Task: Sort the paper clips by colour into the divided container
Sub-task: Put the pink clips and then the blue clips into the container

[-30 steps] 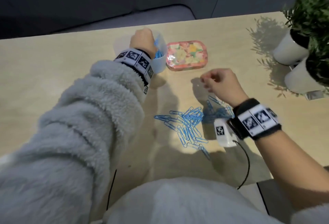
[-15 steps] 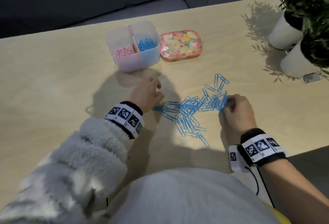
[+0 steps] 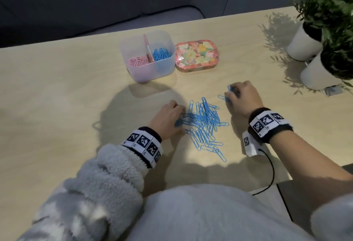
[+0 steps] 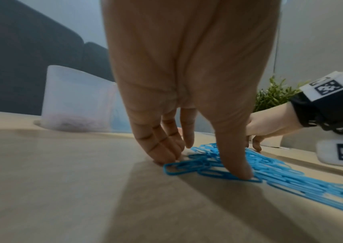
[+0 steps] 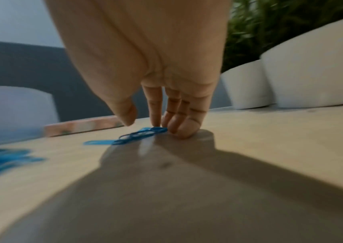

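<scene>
A heap of blue paper clips (image 3: 204, 124) lies on the wooden table in front of me. My left hand (image 3: 168, 120) stands at its left edge; in the left wrist view the straight fingers and thumb (image 4: 203, 166) press down on the nearest blue clips (image 4: 189, 169). My right hand (image 3: 235, 93) is beyond the heap's right side, its straight fingertips (image 5: 176, 131) touching a few stray blue clips (image 5: 139, 134), thumb lifted. The translucent divided container (image 3: 147, 72) stands farther back, pink clips (image 3: 136, 62) in its left half and blue clips (image 3: 161, 54) in its right.
A flowered tin (image 3: 196, 55) sits right of the container. Two white plant pots (image 3: 303, 45) (image 3: 317, 74) stand at the far right. The table's near edge steps back at the right (image 3: 286, 179), where a black cable hangs.
My left hand came back from the container to the heap's left edge. My right hand shifted from the heap out to the stray clips at the far right. The heap is bunched tighter.
</scene>
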The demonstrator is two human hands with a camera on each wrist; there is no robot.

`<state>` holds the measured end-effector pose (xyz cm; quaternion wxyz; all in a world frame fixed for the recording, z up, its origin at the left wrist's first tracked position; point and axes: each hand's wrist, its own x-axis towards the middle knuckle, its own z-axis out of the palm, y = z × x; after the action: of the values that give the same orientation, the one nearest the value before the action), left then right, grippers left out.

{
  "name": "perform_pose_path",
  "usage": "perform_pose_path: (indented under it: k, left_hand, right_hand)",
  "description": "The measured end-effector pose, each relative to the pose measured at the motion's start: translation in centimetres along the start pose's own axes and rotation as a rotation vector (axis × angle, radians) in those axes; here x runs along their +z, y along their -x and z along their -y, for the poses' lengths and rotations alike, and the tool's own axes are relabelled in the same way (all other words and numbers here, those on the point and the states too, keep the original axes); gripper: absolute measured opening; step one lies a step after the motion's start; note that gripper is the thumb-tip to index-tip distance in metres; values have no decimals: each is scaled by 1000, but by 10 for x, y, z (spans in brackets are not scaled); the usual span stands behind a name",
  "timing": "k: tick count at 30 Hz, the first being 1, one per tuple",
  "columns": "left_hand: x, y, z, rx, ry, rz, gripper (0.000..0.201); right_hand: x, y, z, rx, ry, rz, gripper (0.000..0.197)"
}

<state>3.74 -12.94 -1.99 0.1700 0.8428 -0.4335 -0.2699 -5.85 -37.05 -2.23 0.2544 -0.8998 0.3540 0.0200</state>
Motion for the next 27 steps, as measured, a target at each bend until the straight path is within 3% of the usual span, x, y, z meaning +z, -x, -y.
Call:
perform_pose_path:
  k: [6, 9, 13, 20, 24, 27]
  left_hand:
    - [-7, -2, 0, 18, -5, -17, 47]
    - [-5, -7, -2, 17, -19, -61, 35]
    - [-5, -12, -8, -4, -94, -58, 25]
    - [-5, -12, -5, 32, -245, -7, 21]
    - [-2, -10, -7, 41, -301, -11, 23]
    - [-2, -11, -7, 38, -307, -4, 23]
  right_hand:
    - [29, 39, 47, -278, 121, 219, 57]
    - [39, 50, 59, -348, 150, 252, 47]
    - [45, 52, 66, -377, 141, 190, 30]
    - [40, 52, 73, -406, 271, 165, 24]
    - [31, 51, 75, -416, 141, 128, 21]
    - [24, 42, 79, -324, -91, 104, 19]
